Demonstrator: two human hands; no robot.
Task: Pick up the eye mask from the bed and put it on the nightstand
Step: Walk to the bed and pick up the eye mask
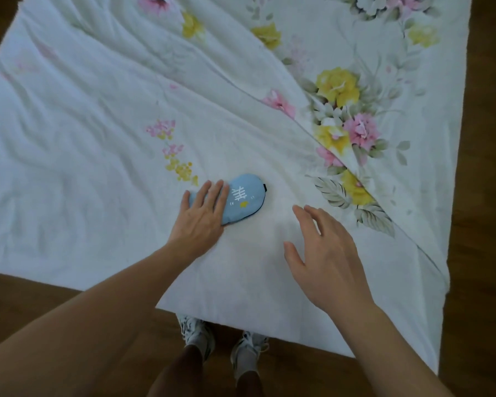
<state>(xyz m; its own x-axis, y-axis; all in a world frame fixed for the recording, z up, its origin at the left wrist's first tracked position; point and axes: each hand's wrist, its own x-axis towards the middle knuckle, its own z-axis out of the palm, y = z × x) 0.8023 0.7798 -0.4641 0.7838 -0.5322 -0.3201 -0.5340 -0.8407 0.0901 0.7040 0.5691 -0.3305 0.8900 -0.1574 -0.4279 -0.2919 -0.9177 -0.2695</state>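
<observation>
A light blue eye mask (pixel 242 197) with white line marks, a yellow spot and a dark edge lies on the bed (pixel 98 138), near its front edge. My left hand (pixel 202 214) lies flat on the mask's left half, fingers spread over it, not closed around it. My right hand (pixel 325 256) hovers over the sheet to the right of the mask, fingers apart and holding nothing. The nightstand is not in view.
The bed is covered by a white sheet with pink and yellow flowers, folded diagonally at the right. Brown wooden floor (pixel 487 196) surrounds the bed. My feet in white sneakers (pixel 196 335) stand at the bed's front edge.
</observation>
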